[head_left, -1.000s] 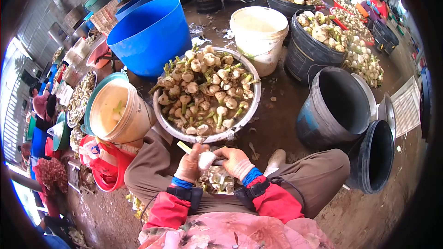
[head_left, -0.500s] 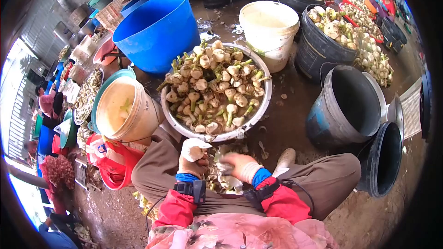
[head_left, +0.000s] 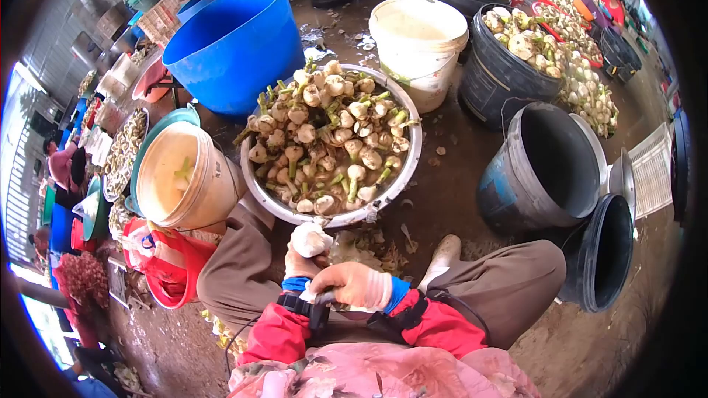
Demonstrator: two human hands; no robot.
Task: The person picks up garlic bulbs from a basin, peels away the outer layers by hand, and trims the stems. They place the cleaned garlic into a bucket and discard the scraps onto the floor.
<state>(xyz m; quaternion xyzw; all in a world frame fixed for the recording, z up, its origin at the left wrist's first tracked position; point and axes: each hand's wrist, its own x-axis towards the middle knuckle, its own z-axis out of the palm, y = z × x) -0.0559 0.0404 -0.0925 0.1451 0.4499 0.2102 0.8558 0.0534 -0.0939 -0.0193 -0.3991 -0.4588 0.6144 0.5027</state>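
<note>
My left hand [head_left: 301,265], gloved, grips a white garlic bulb [head_left: 310,239] held up just in front of the basin. My right hand [head_left: 358,285], also in a pale glove, lies across my left wrist with its fingers curled in. Something small and pale shows at those fingertips, and I cannot tell what it is. Beyond both hands stands a round metal basin [head_left: 375,208] heaped with garlic bulbs [head_left: 306,133], many with short green stems. Loose peelings [head_left: 359,245] lie on the ground between my legs, below the basin's near rim.
A cream bucket [head_left: 171,177] and a red tub [head_left: 169,280] stand left. Behind the basin are a big blue tub [head_left: 232,51] and a white bucket [head_left: 419,48]. Black buckets [head_left: 542,166] stand right, and a black tub [head_left: 509,66] holds garlic. People sit far left and far right.
My right hand has moved left and down, from beside the left hand to across its wrist. The bulb in my left hand shows more fully. The whole view has shifted slightly.
</note>
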